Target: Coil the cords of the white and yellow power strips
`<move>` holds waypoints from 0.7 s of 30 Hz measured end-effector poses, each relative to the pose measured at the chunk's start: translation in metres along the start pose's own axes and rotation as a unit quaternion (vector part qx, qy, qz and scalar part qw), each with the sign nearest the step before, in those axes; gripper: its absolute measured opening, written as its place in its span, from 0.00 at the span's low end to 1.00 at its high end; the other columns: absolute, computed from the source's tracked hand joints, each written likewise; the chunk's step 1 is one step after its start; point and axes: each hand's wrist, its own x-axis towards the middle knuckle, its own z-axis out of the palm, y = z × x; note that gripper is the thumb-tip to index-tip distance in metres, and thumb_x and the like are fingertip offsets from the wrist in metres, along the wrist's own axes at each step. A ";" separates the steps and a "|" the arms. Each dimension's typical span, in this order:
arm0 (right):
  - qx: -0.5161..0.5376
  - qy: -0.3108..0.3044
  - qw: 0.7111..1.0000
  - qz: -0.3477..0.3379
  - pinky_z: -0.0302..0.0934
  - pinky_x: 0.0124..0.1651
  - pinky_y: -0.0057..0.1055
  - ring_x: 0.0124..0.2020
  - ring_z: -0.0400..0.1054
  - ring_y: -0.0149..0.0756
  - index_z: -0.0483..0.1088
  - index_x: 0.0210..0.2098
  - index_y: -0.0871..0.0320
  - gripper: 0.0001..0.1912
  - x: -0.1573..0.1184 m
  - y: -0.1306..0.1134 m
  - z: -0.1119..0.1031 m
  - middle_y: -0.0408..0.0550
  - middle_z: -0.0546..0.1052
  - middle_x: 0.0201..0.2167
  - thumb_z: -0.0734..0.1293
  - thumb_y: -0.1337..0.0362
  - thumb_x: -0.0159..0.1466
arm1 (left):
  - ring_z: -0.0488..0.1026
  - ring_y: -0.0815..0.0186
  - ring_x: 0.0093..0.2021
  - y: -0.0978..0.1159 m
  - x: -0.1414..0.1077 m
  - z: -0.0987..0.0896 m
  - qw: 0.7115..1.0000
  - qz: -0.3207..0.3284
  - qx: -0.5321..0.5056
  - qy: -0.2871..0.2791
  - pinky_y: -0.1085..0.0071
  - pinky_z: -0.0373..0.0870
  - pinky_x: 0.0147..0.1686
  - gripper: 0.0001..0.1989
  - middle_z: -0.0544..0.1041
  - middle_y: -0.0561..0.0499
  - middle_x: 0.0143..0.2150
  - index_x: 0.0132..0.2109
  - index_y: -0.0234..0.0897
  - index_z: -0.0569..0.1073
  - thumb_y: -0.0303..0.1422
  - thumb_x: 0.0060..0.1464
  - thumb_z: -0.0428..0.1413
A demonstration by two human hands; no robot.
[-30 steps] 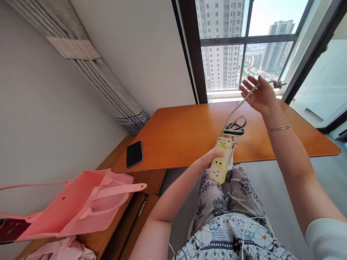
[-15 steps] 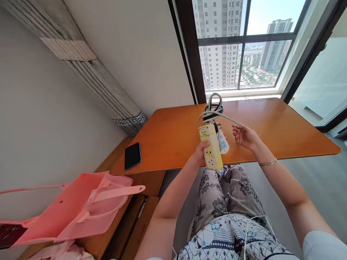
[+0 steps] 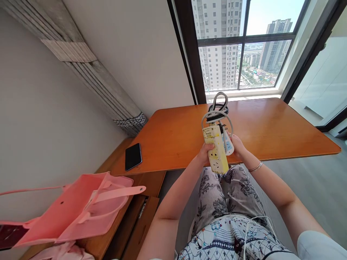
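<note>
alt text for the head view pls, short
Seated person's left hand grips a yellowed power strip upright over an orange table, cords looped above it; right hand touches its far side.

small dark print on a label at the top of the yellow power strip (image 3: 216,153), too small to read

Wide bare table (image 3: 271,122) ahead — only the phone (image 3: 133,156) far left.
</note>
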 end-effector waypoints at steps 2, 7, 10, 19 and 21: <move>-0.007 0.009 1.000 -0.005 0.52 0.24 0.28 0.21 0.54 0.28 0.60 0.21 0.54 0.27 -0.002 0.001 -0.001 0.38 0.62 0.16 0.70 0.38 0.52 | 0.80 0.50 0.39 0.002 0.002 0.000 1.000 0.023 0.008 0.012 0.62 0.74 0.34 0.29 0.83 0.44 0.37 0.43 0.35 0.76 0.45 0.32 0.65; -0.023 0.029 0.999 -0.004 0.57 0.30 0.28 0.29 0.64 0.32 0.68 0.26 0.55 0.25 0.002 0.010 -0.004 0.41 0.72 0.23 0.68 0.39 0.55 | 0.80 0.52 0.37 0.005 0.006 -0.001 1.000 0.011 0.014 0.012 0.63 0.73 0.33 0.29 0.83 0.44 0.36 0.44 0.34 0.76 0.44 0.33 0.66; 0.004 0.056 0.998 0.025 0.58 0.30 0.28 0.29 0.65 0.33 0.67 0.24 0.55 0.24 0.004 0.017 -0.004 0.41 0.73 0.23 0.68 0.40 0.54 | 0.79 0.54 0.35 0.004 0.009 -0.001 0.999 0.008 0.025 0.023 0.64 0.72 0.32 0.26 0.83 0.44 0.36 0.41 0.33 0.75 0.42 0.34 0.67; 0.056 -0.100 0.993 -0.006 0.68 0.43 0.35 0.46 0.73 0.44 0.71 0.38 0.55 0.33 -0.006 0.028 -0.002 0.49 0.80 0.41 0.72 0.34 0.47 | 0.78 0.55 0.42 0.008 0.021 -0.014 0.989 0.042 0.134 0.056 0.60 0.73 0.42 0.33 0.80 0.44 0.46 0.49 0.37 0.68 0.39 0.35 0.70; 0.065 -0.117 0.991 -0.003 0.69 0.46 0.36 0.47 0.73 0.43 0.70 0.42 0.54 0.34 -0.007 0.028 -0.003 0.48 0.79 0.45 0.79 0.43 0.43 | 0.78 0.54 0.43 0.011 0.024 -0.017 0.983 0.046 0.171 0.054 0.60 0.73 0.42 0.34 0.80 0.43 0.47 0.48 0.36 0.69 0.41 0.34 0.71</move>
